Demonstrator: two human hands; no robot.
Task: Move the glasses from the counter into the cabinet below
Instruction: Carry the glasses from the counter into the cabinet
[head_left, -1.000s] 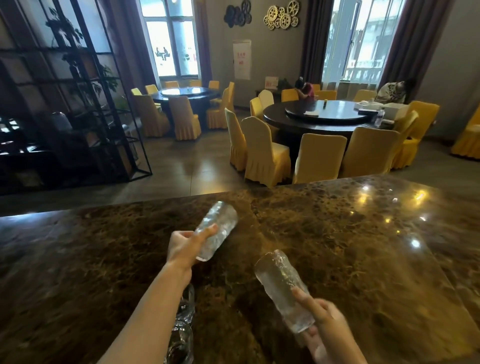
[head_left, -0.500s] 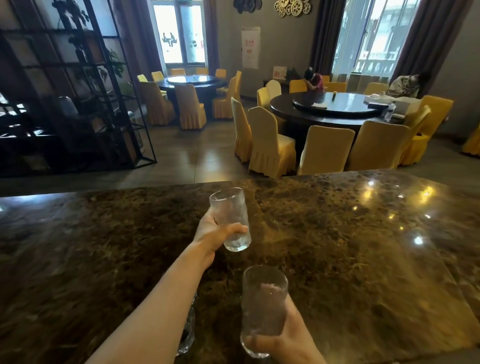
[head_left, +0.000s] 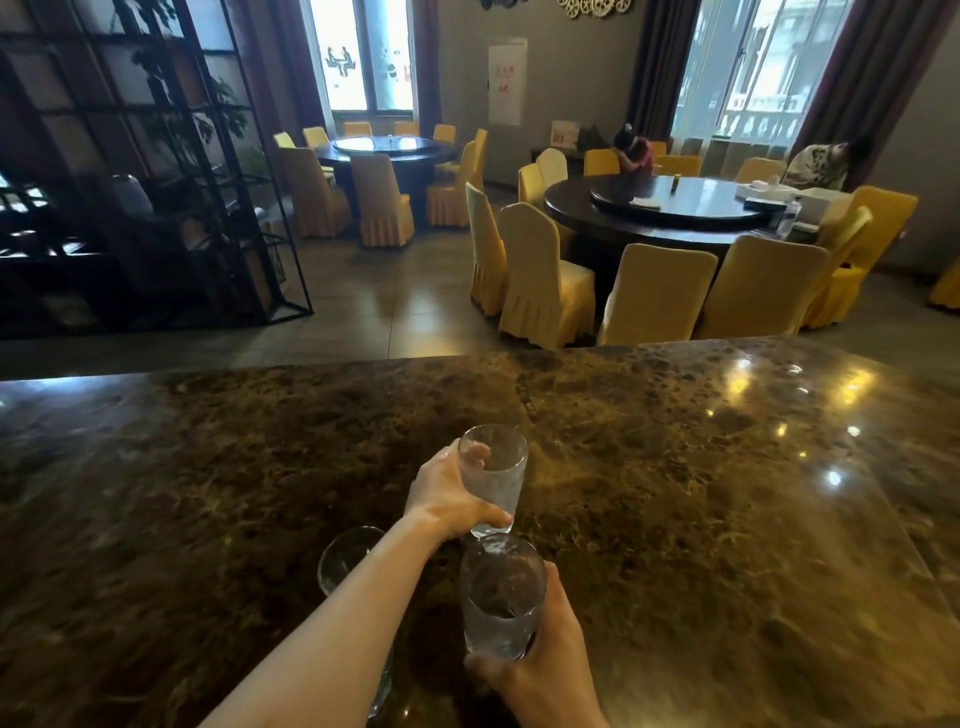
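My left hand (head_left: 447, 499) grips a clear textured glass (head_left: 496, 475), upright, at the middle of the brown marble counter (head_left: 701, 493). Just in front of it my right hand (head_left: 540, 660) holds a second, similar glass (head_left: 501, 597), also upright and close to the first. A third clear glass (head_left: 345, 558) stands on the counter under my left forearm, partly hidden by it. The cabinet is not in view.
Beyond the counter's far edge lies a dining room with round dark tables (head_left: 691, 208) and yellow-covered chairs (head_left: 545, 275). A black metal shelf (head_left: 156, 171) stands at the left. People sit at the far table.
Both glasses went from tilted to upright. My left hand drew its glass nearer to me and to the right-hand glass. The camera tipped down slightly.
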